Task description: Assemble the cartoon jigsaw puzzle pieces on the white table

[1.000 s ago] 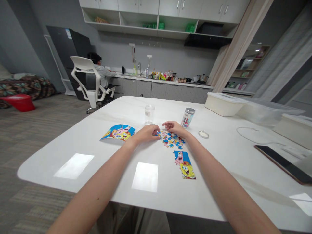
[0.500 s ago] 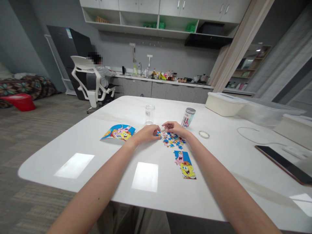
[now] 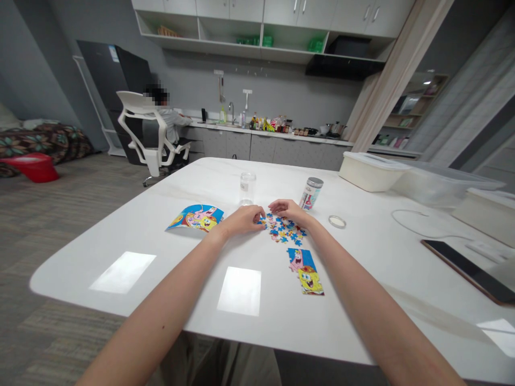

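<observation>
My left hand [image 3: 247,219] rests on the table, fingers curled, with a blue puzzle piece [image 3: 263,221] at its fingertips. My right hand [image 3: 290,210] reaches over the far edge of a heap of loose puzzle pieces [image 3: 285,230], its fingers bent and thumb apart; whether they touch a piece is hidden. Nearer to me lies a joined section of puzzle [image 3: 308,273] with a pink and a yellow cartoon figure on blue. Left of my left hand, a curved picture sheet [image 3: 197,217] shows similar figures.
Behind my hands stand a clear jar [image 3: 247,188] and a printed canister with a silver lid [image 3: 311,194]. A ring-shaped lid [image 3: 337,221] lies to the right. Further right are a phone [image 3: 469,271], a cable [image 3: 406,224] and storage boxes [image 3: 372,171]. Someone sits in a white chair [image 3: 151,134] beyond.
My right fingers have shifted very slightly over the puzzle pieces. My left hand, the joined section and the containers stay where they were.
</observation>
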`<act>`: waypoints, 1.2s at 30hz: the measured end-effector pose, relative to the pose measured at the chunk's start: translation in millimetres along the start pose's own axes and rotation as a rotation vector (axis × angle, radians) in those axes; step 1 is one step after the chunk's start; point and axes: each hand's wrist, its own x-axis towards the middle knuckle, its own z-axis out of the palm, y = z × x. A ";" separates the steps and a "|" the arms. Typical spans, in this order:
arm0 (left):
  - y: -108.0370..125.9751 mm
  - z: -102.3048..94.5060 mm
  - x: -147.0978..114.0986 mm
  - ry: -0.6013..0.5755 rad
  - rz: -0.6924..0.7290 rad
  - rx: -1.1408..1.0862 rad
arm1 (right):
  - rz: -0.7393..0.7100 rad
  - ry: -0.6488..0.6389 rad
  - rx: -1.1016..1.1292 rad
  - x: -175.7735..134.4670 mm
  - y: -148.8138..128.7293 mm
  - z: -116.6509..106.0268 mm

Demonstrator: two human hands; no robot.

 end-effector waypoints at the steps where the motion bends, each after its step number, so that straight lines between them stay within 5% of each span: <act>1: 0.3 -0.1 0.0 -0.002 -0.005 0.000 | -0.005 0.000 -0.015 -0.4 -0.7 0.3; 16: 0.6 -1.6 -0.3 -0.016 -0.015 -0.069 | -0.004 -0.017 -0.181 2.8 -2.2 4.5; 25: 19.4 2.8 7.7 0.144 -0.249 -0.755 | -0.033 -0.039 -0.163 3.8 1.5 1.9; 36: 21.0 16.5 7.9 0.180 -0.443 -1.004 | -0.042 -0.041 -0.215 4.4 3.3 -0.3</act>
